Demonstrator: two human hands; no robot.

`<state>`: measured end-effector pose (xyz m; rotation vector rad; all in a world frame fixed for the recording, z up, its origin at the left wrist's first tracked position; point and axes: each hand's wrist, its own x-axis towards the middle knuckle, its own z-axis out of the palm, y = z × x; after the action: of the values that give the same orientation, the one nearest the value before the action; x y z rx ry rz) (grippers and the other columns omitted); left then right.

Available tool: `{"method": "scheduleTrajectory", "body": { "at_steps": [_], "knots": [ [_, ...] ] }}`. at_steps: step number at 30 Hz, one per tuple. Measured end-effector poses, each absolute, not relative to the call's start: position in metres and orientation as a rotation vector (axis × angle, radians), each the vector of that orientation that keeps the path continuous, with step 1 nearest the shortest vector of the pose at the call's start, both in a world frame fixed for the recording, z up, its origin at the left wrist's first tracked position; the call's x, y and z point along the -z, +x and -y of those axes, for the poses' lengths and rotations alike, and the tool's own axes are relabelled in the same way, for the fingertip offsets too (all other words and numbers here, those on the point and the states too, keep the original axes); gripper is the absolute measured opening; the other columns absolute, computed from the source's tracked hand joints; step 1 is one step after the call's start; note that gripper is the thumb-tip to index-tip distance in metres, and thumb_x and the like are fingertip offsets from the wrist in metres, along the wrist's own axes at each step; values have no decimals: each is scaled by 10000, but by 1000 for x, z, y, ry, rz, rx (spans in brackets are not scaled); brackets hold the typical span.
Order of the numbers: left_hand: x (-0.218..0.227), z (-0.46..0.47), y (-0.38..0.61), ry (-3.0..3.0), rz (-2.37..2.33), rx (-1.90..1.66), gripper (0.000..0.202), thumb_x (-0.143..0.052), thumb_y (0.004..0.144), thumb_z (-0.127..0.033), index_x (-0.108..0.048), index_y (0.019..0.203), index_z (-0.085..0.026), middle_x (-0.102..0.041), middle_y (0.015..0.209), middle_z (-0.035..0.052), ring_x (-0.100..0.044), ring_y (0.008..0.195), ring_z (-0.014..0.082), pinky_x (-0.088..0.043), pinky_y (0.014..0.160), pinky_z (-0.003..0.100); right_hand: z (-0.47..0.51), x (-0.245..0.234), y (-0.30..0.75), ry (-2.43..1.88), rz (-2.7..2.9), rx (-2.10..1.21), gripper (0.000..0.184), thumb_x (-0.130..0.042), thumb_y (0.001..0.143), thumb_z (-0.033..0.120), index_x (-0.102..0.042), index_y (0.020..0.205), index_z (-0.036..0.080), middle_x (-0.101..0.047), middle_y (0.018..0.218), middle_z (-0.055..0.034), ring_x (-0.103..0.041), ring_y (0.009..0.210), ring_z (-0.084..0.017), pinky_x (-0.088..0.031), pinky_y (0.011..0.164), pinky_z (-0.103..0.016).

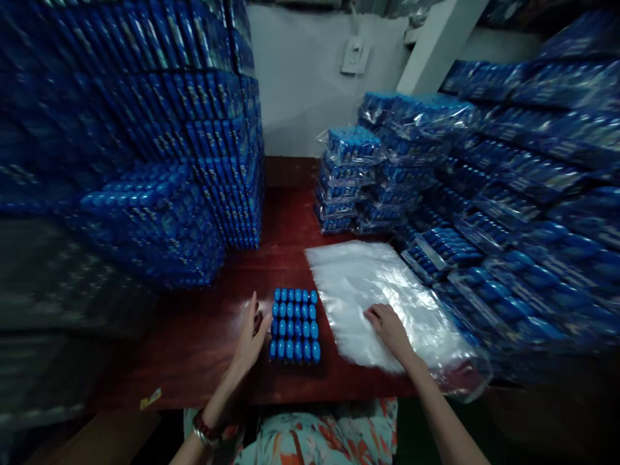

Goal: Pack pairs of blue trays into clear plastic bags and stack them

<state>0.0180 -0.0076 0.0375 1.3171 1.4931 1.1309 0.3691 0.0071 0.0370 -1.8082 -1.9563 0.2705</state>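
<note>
A tray of blue capped items (294, 324) lies on the dark red table (194, 349) in front of me. My left hand (250, 339) rests against the tray's left edge, fingers stretched out and holding nothing. My right hand (389, 329) lies on a stack of clear plastic bags (382, 297) to the right of the tray, fingertips curled down and pressing on the top bag. Whether the fingers pinch the bag I cannot make out.
Tall stacks of blue packs (159, 161) fill the left side of the table. Bagged blue packs (349, 174) are piled at the back and along the right (523, 226). A white wall with a socket (356, 55) is behind.
</note>
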Motion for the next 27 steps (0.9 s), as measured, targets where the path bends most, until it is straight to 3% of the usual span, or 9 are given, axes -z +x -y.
{"method": "scheduleTrajectory", "body": {
  "at_steps": [2,6,12,17,22,27],
  "knots": [
    [-45,4,1,1270,-1522,-1221,629,-471,844,-508,-315,1390,-237,-311,1480,116,-404,1301,234,-379,1043,380,-9,-34,372,-1874,1988,-244,288,-390,818,405,-492,605,240,-602,664,-79,-541,711,-257,-426,675,-395],
    [-59,4,-48,1327,-1631,-1386,477,-492,844,-458,-507,1237,-188,-509,1322,113,-499,1207,221,-396,1020,373,-15,-35,369,-1940,1893,-235,298,-373,810,449,-500,634,245,-610,696,-101,-563,725,-286,-440,645,-420],
    [-45,36,-109,1141,-1972,-1416,427,-495,822,-466,-602,1100,-160,-633,1164,108,-570,1117,241,-430,984,389,-40,-76,297,-1515,1836,-505,310,-435,822,522,-581,857,251,-645,863,-74,-613,761,-241,-496,651,-367],
    [-15,61,-122,1237,-2072,-1388,372,-459,841,-404,-615,1092,-178,-653,1135,98,-603,1069,234,-449,964,390,-54,-113,204,-1146,2092,-594,252,-433,877,425,-612,871,248,-652,878,-55,-605,846,-223,-484,770,-361],
    [8,87,-116,1357,-2057,-1316,300,-472,837,-342,-644,1024,-184,-673,1065,110,-608,1031,248,-439,963,439,-32,-113,140,-940,2205,-673,209,-439,908,339,-613,863,232,-650,887,-50,-590,871,-206,-456,803,-348],
    [23,126,-131,779,-2323,-1904,335,-471,862,-338,-525,1160,-194,-562,1191,102,-526,1126,209,-401,998,384,25,-95,100,-663,2395,-1013,172,-445,922,253,-614,922,222,-653,912,-33,-588,870,-164,-432,820,-299]
  ]
}}
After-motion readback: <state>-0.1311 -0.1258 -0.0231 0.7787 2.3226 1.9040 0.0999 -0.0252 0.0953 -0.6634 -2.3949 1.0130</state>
